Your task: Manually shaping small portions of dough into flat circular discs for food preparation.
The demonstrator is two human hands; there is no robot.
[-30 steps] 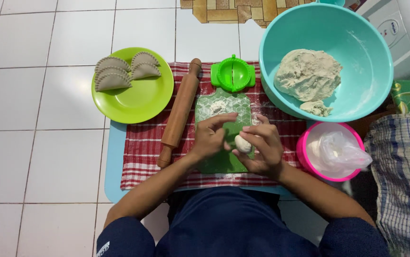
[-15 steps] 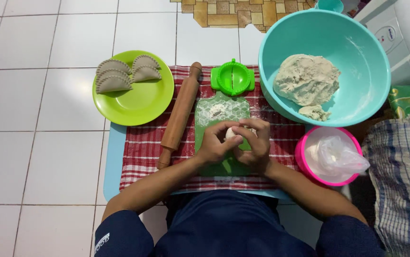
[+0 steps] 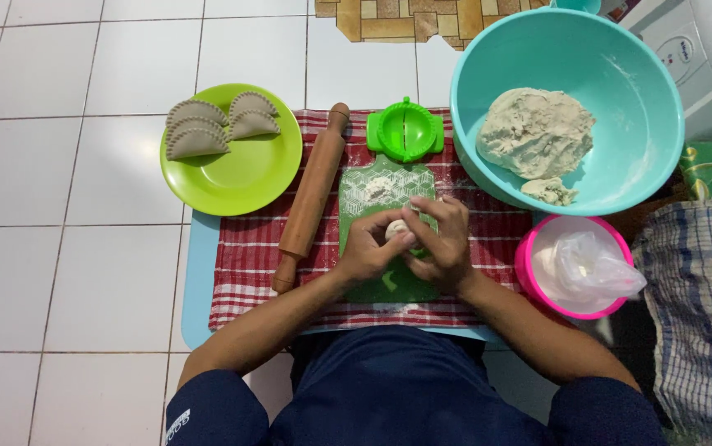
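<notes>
Both hands are cupped round a small pale ball of dough (image 3: 397,229), left hand (image 3: 370,250) and right hand (image 3: 440,245) pinching it between the fingertips right over a green plastic cutting mat (image 3: 389,186). Just left of the left hand lies a wooden rolling pin (image 3: 310,198). Beyond the fingers sits a round green plastic dumpling press (image 3: 405,130), and off past the right hand there's a big turquoise bowl (image 3: 620,49).

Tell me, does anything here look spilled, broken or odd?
Only small things: flour is dusted over the green mat and red checked cloth, and the patterned floor covering at the top has a ragged, torn edge.
</notes>
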